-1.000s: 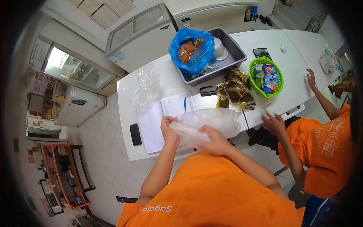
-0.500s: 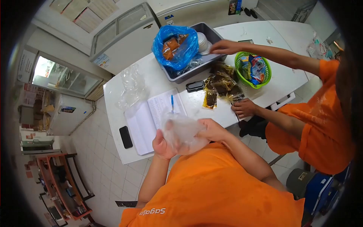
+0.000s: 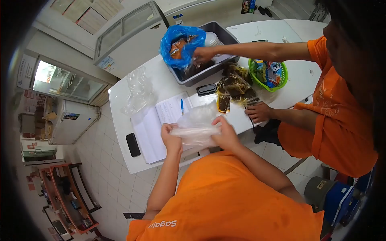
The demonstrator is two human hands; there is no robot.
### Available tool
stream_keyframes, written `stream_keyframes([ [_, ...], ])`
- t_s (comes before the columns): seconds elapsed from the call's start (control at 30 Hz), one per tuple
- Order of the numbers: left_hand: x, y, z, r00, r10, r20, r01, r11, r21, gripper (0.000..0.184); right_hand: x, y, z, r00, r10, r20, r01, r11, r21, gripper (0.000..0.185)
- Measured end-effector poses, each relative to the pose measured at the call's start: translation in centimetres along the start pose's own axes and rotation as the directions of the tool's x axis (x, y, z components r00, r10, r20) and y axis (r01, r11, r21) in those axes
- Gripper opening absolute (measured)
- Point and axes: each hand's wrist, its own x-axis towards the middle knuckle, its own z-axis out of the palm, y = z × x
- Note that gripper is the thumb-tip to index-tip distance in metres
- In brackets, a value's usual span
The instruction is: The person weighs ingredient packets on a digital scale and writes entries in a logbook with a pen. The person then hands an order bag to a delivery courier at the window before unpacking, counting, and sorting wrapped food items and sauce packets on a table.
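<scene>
A clear plastic bag [image 3: 197, 134] is stretched between my two hands, just above the table's near edge. My left hand [image 3: 171, 138] grips its left side, and my right hand [image 3: 224, 132] pinches its right side. Beneath and behind the bag lies an open notebook [image 3: 144, 134] with handwriting, a blue pen [image 3: 181, 107] resting on it. Left of the notebook is a black phone [image 3: 133, 145]. Dark sauce packets [image 3: 235, 86] in clear wrapping are piled beyond my right hand, beside a black case [image 3: 206, 89].
A co-worker's hand [image 3: 204, 54] reaches into a grey tub [image 3: 219, 30] holding a blue bag [image 3: 169, 40] of orange-brown packets; the other hand [image 3: 258, 112] rests by the sauce packets. A green basket [image 3: 284, 78] stands at right, crumpled clear plastic [image 3: 138, 90] at left.
The clear bag has gone from bunched up to stretched wide, my hands now at its two sides. The co-worker's far hand has moved left, deeper into the tub beside the blue bag.
</scene>
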Motion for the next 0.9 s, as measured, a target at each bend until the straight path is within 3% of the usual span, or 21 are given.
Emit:
stream_keyframes([
  [0.03,-1.1,1.8,0.4,0.975,-0.177,0.135,0.173,0.984,0.044,0.018,0.5,-0.1,-0.3,0.977,0.086,-0.193,-0.116,0.982,-0.147,0.044],
  [0.1,-3.3,5.9,1.2,0.783,-0.504,0.365,0.467,0.863,0.190,0.010,2.5,2.8,-0.4,0.903,-0.125,-0.411,0.079,0.989,-0.127,0.046],
  [0.13,-3.4,6.3,1.2,0.673,-0.588,0.448,0.537,0.806,0.250,0.013,3.7,4.7,-0.4,0.832,-0.222,-0.509,0.177,0.975,-0.135,0.048],
  [0.17,-3.4,6.7,1.0,0.547,-0.658,0.517,0.591,0.741,0.318,0.018,4.6,6.3,-0.4,0.847,-0.208,-0.490,0.241,0.971,0.004,0.043],
  [0.2,-3.2,7.0,0.6,0.408,-0.714,0.569,0.630,0.671,0.391,0.025,4.1,5.2,-0.6,0.922,0.042,-0.386,0.122,0.912,0.392,0.040],
  [0.23,-2.5,5.9,-0.1,0.397,-0.723,0.566,0.575,0.676,0.461,0.045,3.2,2.9,-0.9,0.953,0.239,-0.187,-0.038,0.706,0.707,0.037],
  [0.27,-1.9,5.2,-1.0,0.402,-0.618,0.676,0.599,0.736,0.316,0.045,2.8,1.5,-1.0,0.935,0.348,0.071,-0.213,0.389,0.897,0.034],
  [0.33,-1.2,4.8,-1.8,0.421,-0.351,0.836,0.634,0.773,0.006,0.046,2.8,3.2,-2.4,0.920,0.080,0.384,-0.370,0.503,0.781,0.030],
  [0.37,-0.9,5.1,-1.6,0.497,-0.382,0.779,0.628,0.778,-0.020,0.049,2.7,4.3,-2.9,0.845,-0.038,0.534,-0.420,0.572,0.705,0.029],
  [0.47,-0.7,4.3,-0.8,0.673,-0.389,0.629,0.624,0.755,-0.201,0.061,1.8,3.6,-2.9,0.715,-0.358,0.600,-0.526,0.290,0.800,0.034],
  [0.53,-0.1,4.7,-0.8,0.638,-0.336,0.693,0.591,0.791,-0.161,0.071,1.0,-0.4,-3.0,0.869,-0.147,0.473,-0.428,0.261,0.866,0.040],
  [0.57,0.1,5.1,-0.5,0.616,-0.307,0.725,0.572,0.808,-0.143,0.076,0.8,-0.8,-3.2,0.900,-0.092,0.425,-0.375,0.333,0.865,0.043],
  [0.6,-0.2,5.8,-0.1,0.664,-0.276,0.695,0.349,0.936,0.039,0.084,0.7,-1.3,-3.4,0.927,-0.036,0.374,-0.328,0.408,0.852,0.045],
  [0.63,-0.4,6.8,0.7,0.702,-0.224,0.676,0.094,0.970,0.223,0.093,0.9,-0.3,-3.7,0.935,-0.039,0.353,-0.274,0.550,0.789,0.048],
  [0.67,-0.6,7.9,1.7,0.728,-0.154,0.668,-0.166,0.906,0.390,0.102,1.3,0.5,-4.1,0.942,-0.046,0.331,-0.214,0.679,0.702,0.050],
  [0.7,-1.4,8.8,3.3,0.732,0.176,0.658,-0.595,0.635,0.492,0.086,1.6,1.0,-4.3,0.914,-0.073,0.399,-0.197,0.780,0.594,0.055],
  [0.8,-2.2,7.6,5.2,0.380,0.262,0.887,-0.848,0.482,0.221,0.068,2.0,1.4,-2.1,0.915,-0.270,0.299,0.153,0.919,0.362,0.058],
  [0.83,-3.5,8.0,5.9,0.586,-0.056,0.808,-0.552,0.702,0.450,0.040,1.7,1.1,-2.4,0.929,-0.192,0.316,0.142,0.974,0.174,0.052],
  [0.9,-3.4,6.0,5.6,0.617,0.037,0.786,-0.619,0.639,0.456,0.034,1.5,0.2,-3.1,0.994,-0.097,0.051,0.109,0.914,-0.391,0.045],
])
